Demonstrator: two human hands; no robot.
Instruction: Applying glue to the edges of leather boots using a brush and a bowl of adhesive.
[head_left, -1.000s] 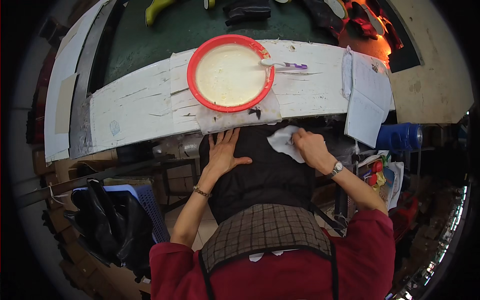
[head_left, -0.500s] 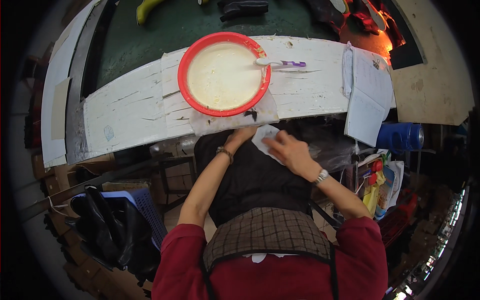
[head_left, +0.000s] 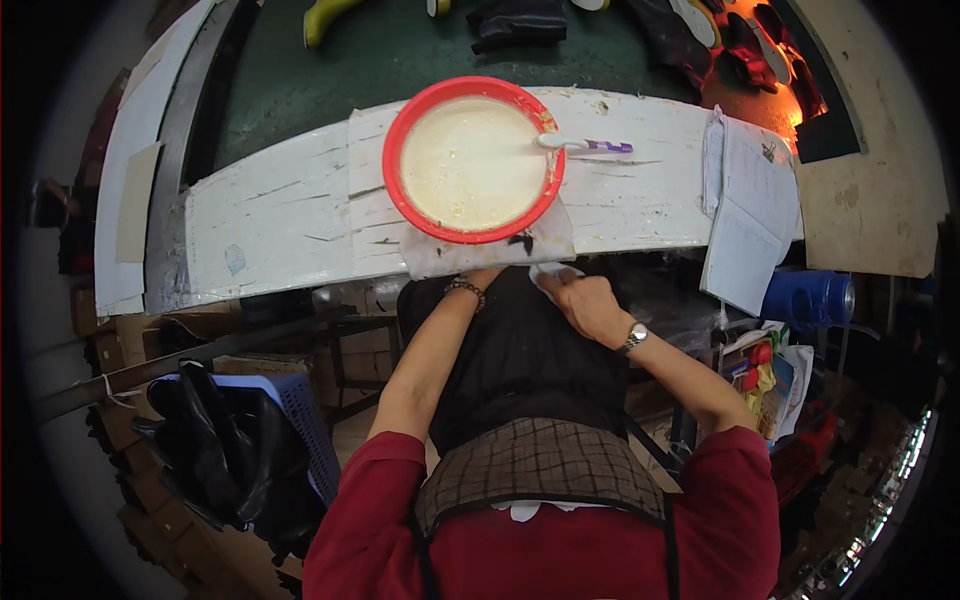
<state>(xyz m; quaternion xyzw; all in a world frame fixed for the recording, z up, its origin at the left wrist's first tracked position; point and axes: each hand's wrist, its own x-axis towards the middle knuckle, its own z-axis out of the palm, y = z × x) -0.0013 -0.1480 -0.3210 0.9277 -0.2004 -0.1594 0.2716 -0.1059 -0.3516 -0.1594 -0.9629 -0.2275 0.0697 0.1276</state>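
Observation:
My right hand (head_left: pixel 588 308), with a watch at the wrist, is bent around a thin white piece (head_left: pixel 550 269), cloth or paper, just below the bench's near edge. Beside it, my left hand (head_left: pixel 484 276), a beaded bracelet on its wrist, reaches to the same edge; its fingers are hidden under the edge. Above both hands, a red basin (head_left: pixel 394 172) of creamy white liquid stands on a stained cloth (head_left: pixel 435 258). A brush (head_left: pixel 592 147) with a purple-and-white handle rests across the basin's right rim.
The white, cracked bench board (head_left: pixel 280 210) spans in front of me, with an open notebook (head_left: pixel 745 245) on its right. Boots (head_left: pixel 520 28) lie on the green surface beyond. A blue basket (head_left: pixel 300 410) of black boots (head_left: pixel 225 440) stands left; a blue jug (head_left: pixel 808 298) is right.
My right hand has drawn in toward the left hand, and the white piece, earlier spread out flat, is now mostly covered. The whole view has shifted slightly.

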